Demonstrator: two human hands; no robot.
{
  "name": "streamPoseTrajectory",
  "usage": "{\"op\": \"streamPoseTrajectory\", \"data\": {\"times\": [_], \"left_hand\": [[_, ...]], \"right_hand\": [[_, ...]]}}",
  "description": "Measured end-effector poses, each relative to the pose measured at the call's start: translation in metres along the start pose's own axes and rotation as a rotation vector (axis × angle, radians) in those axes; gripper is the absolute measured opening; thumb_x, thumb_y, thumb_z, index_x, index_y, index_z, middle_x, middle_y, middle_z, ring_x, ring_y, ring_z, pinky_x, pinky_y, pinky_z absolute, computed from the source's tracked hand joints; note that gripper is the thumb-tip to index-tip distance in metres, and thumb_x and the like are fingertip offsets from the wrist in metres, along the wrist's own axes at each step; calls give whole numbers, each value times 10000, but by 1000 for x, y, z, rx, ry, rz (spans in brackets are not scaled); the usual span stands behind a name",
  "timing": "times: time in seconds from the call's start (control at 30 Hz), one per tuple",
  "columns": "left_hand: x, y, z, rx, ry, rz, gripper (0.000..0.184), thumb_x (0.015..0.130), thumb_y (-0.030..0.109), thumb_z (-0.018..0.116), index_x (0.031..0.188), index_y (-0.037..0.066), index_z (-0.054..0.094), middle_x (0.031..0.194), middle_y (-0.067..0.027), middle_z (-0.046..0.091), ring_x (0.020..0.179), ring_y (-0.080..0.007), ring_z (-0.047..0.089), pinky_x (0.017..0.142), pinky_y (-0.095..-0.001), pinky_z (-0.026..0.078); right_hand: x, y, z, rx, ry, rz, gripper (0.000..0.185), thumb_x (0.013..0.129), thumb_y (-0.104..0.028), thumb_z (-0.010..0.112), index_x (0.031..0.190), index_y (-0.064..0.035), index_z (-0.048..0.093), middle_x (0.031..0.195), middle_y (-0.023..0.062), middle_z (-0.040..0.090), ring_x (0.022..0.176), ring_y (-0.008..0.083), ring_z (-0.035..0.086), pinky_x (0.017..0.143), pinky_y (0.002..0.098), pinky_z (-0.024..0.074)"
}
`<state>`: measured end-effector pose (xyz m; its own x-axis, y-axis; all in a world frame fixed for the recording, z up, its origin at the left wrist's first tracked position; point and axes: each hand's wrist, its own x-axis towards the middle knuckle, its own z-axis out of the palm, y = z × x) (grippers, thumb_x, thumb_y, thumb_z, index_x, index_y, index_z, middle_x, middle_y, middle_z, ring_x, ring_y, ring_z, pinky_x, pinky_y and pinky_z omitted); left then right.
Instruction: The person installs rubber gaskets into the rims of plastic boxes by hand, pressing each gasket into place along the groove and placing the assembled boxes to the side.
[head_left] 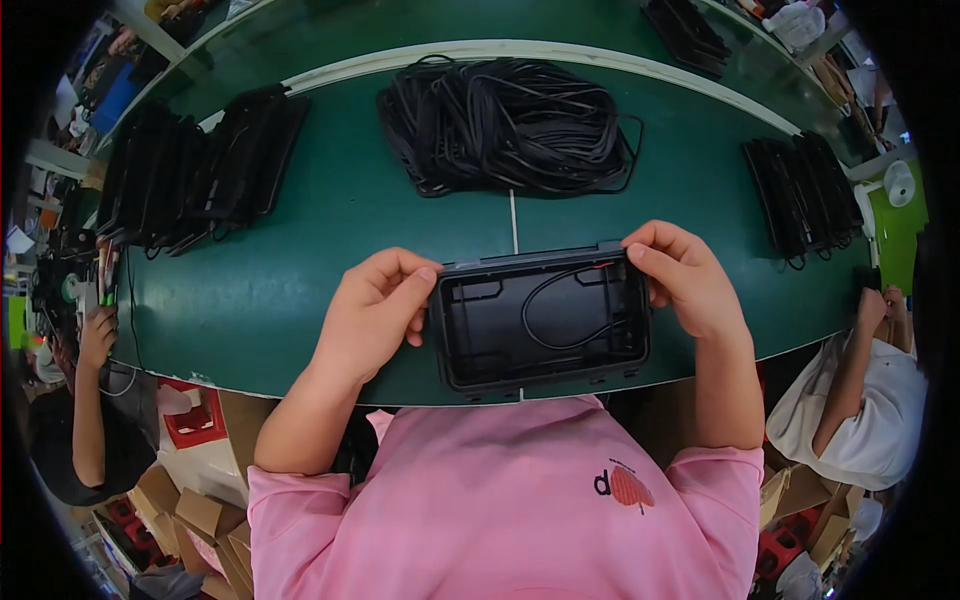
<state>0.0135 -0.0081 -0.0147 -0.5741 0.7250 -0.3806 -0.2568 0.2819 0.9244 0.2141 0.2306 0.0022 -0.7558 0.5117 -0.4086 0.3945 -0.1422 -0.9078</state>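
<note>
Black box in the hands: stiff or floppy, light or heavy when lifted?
Probably stiff: the black box looks straight-edged between the left hand and the right hand. Likely light for its size, as it looks mostly hollow. The thin wire curving inside may shift if the box tips.

Person in a pink shirt (pixel 500 490) has both hands on a shallow black case (pixel 490 330), open side facing up at them. Left hand (pixel 378 308) pinches one far corner, thumb on the rim, and the right hand (pixel 682 275) has the other. There's a thin black wire (pixel 524 312) curving around inside, with a bit of red at one end. Just past it on the green table (pixel 340 200) sits a fat bundle of black cable (pixel 500 130). More black parts are stacked off left (pixel 200 170) and right (pixel 800 190). Co-workers at either end too, the left one's hand (pixel 97 335) around something too small to make out.
</note>
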Motion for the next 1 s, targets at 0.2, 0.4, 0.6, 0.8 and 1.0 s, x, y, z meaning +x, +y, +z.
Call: {"op": "streamPoseTrajectory", "data": {"times": [0.2,0.4,0.6,0.8,1.0], "left_hand": [[0,-1,2,21,-7,27,97,945,95,590,966,5,621,708,16,550,555,-51,496,465,-216,429],[-1,-4,4,58,7,46,100,953,94,582,982,1,606,716,17,552,550,-47,490,468,-211,421],[-2,-13,9,-18,19,65,104,967,99,572,995,2,601,720,11,557,572,-52,495,511,-214,435],[-4,-13,4,-106,-19,32,128,981,133,562,1017,21,611,752,11,569,621,-54,508,571,-207,447],[-5,-10,6,-148,-2,-9,172,994,149,557,1041,-10,602,755,1,580,623,-62,517,591,-214,463]], "right_hand": [[3,3,-4,29,-15,-8,136,917,-193,639,953,-63,659,735,-48,578,574,30,483,509,182,361],[2,5,1,9,19,-26,140,915,-209,643,939,-72,657,739,-50,577,578,28,470,520,184,358],[1,11,7,29,37,-77,139,926,-220,629,928,-82,637,758,-63,565,622,16,444,545,182,347],[1,26,15,121,85,-137,127,944,-188,604,935,-62,616,821,-52,562,734,18,451,642,178,360],[0,30,23,98,157,-251,134,961,-160,574,936,-31,598,868,-30,568,831,47,479,776,207,390]]}}
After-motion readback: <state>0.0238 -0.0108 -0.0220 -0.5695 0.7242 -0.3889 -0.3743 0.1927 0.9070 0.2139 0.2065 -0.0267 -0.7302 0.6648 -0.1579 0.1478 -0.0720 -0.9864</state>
